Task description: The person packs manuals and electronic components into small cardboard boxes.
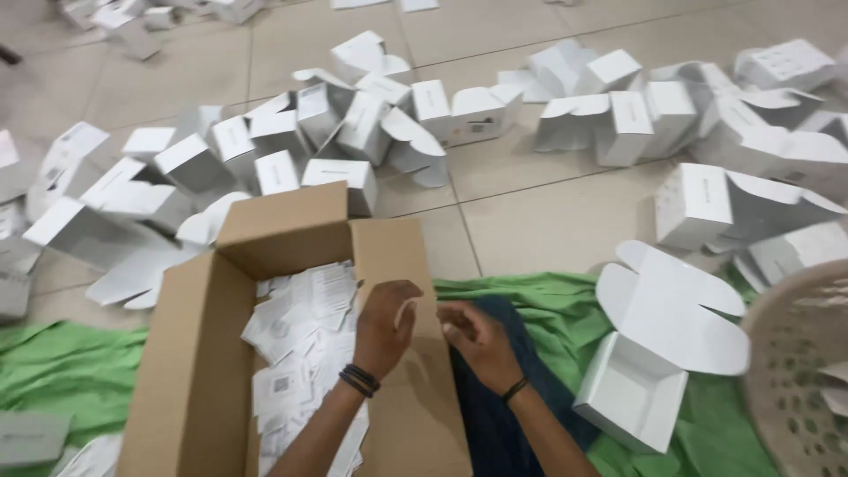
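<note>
**Hands meet at the carton's right wall**

The left hand (pixel 386 322) hangs over the right side of the open brown carton (pixel 190 371), fingers curled — it seems to pinch a small white slip against the thumb, though what exactly it grips is hard to tell. The right hand (pixel 477 340) sits just beside it, outside the carton's right wall, fingers loosely bent; whether it holds anything cannot be told. Loose white leaflets (pixel 296 344) fill the carton's middle. An open white box (pixel 636 389) rests on the green cloth (pixel 548 300) to the right, near a perforated basket (pixel 799 371). Many folded white boxes (pixel 371 124) litter the tiled floor (pixel 539 216) beyond. The step in hand looks like picking one leaflet; separating a single sheet needs a light fingertip grip.
</note>
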